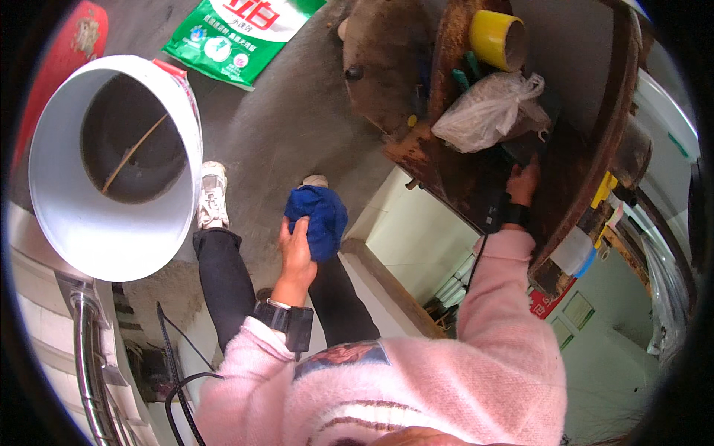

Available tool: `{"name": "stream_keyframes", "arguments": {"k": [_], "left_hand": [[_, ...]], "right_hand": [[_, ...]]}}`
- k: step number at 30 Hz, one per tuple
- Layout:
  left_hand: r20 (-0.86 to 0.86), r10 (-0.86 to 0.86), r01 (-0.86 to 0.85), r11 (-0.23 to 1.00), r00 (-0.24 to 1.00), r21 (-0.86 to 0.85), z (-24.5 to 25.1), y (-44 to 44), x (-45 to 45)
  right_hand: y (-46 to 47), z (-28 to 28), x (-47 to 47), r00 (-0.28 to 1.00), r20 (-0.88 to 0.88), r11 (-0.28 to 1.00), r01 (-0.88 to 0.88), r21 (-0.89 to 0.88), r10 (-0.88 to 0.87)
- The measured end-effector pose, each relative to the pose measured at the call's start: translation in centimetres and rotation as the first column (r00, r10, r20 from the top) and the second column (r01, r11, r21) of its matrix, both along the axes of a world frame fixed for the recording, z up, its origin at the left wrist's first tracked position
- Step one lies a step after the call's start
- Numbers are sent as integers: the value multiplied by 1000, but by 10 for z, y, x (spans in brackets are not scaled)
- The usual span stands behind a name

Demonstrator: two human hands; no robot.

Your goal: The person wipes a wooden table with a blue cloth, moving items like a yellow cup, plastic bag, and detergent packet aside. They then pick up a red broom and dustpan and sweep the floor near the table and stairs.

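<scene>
My left hand (297, 248) grips a bunched blue cloth (319, 220) in front of my legs. My right hand (523, 181) reaches into a worn wooden cabinet or shelf unit (599, 178), near a dark object below a knotted plastic bag (488, 114); its fingertips are partly in shadow, so whether it holds anything cannot be told. A yellow cylindrical container (496, 40) lies beyond the bag.
A large white bucket (120, 234) holding murky water and a thin stick (134, 153) stands at the left. A green and white detergent bag (234, 42) lies on the floor. Metal railing (89, 345) and black cables (173, 384) are at the lower left.
</scene>
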State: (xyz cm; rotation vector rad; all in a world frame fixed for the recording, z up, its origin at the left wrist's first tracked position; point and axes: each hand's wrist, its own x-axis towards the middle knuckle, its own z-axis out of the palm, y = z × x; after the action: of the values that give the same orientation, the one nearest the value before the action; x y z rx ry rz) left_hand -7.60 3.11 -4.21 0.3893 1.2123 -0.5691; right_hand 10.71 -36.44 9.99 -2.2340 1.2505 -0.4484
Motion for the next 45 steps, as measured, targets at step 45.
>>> {"name": "stream_keyframes", "arguments": {"k": [45], "left_hand": [[-232, -161, 153, 987, 959, -52, 9, 11, 17]], "right_hand": [[10, -292, 63, 877, -453, 931, -286, -226, 160]]}}
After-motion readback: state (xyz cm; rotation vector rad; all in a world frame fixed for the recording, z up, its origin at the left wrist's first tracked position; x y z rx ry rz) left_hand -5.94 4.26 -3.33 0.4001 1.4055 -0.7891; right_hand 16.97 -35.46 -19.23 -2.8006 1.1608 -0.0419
